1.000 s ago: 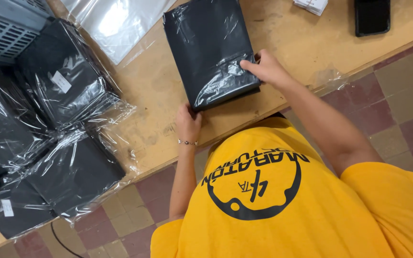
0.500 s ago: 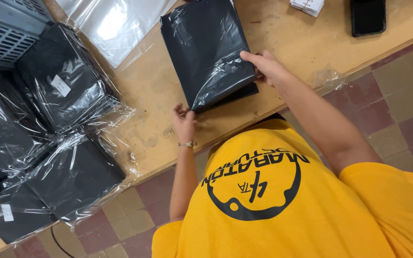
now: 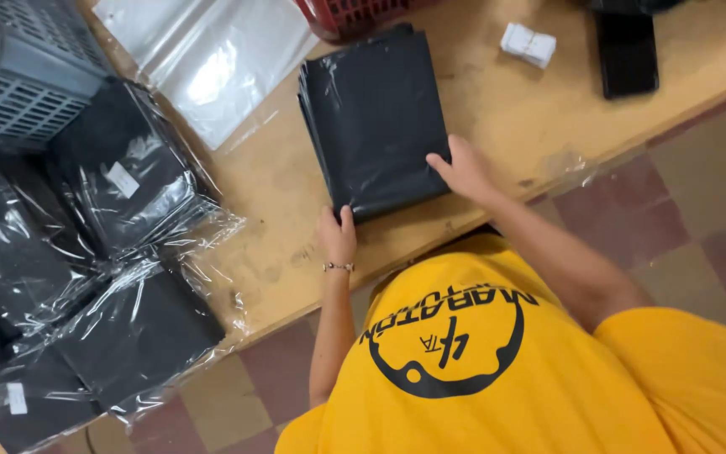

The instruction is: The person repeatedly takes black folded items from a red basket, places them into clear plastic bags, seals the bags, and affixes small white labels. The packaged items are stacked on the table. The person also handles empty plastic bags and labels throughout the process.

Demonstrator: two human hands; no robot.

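On the wooden table [image 3: 497,109], near its front edge, I see the stack of black folded garments [image 3: 376,118] lying flat. My left hand [image 3: 336,235] rests at the stack's near corner, fingers together and pressed against its edge, wrist bent with a thin bracelet on it. My right hand [image 3: 462,168] lies palm down on the stack's right near corner, fingers spread slightly, forearm stretched out. Bagged black garments [image 3: 119,181] sit well to the left, beside a grey crate [image 3: 18,76].

Yellow T-shirt [image 3: 497,370], black round print, wrist bracelet [image 3: 339,267]
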